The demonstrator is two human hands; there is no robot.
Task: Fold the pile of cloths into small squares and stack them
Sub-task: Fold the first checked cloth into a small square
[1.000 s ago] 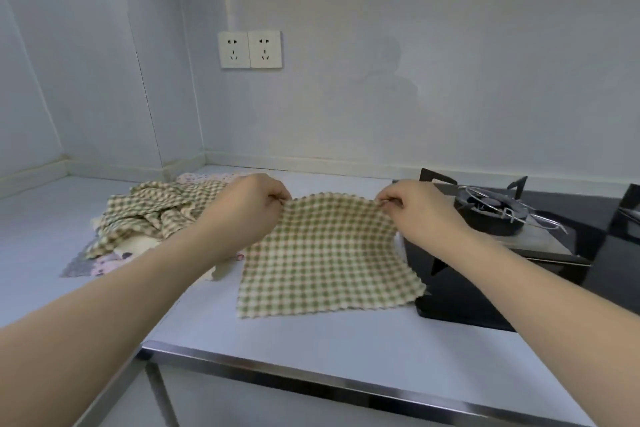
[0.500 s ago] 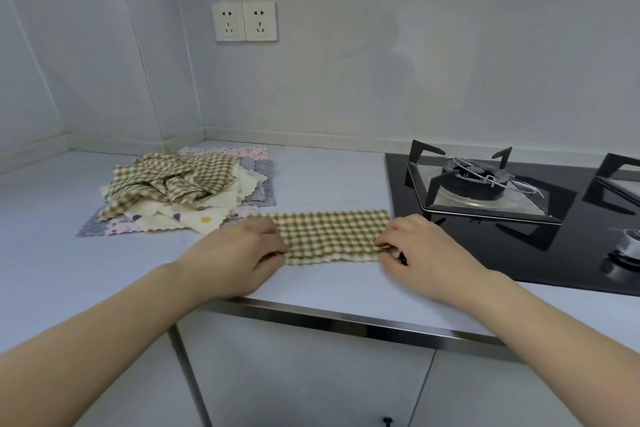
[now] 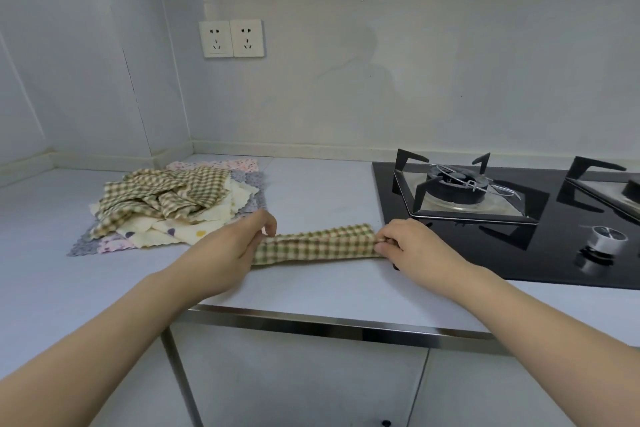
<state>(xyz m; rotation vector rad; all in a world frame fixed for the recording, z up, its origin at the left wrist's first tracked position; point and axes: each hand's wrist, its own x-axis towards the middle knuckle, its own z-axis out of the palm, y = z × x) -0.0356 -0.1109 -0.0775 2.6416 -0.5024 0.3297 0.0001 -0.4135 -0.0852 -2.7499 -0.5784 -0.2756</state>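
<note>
While folded checked cloth [image 3: 317, 243] lies flat, left hand [image 3: 231, 253] pinching one end, right hand [image 3: 412, 246] the other

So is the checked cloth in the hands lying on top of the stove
No, the checked cloth lies on the white counter, left of the black stove.

Your one head camera looks forward and down across the worktop [image 3: 311, 288] from its front edge, close to your hands, facing the back wall [image 3: 415, 45] and left corner.
</note>
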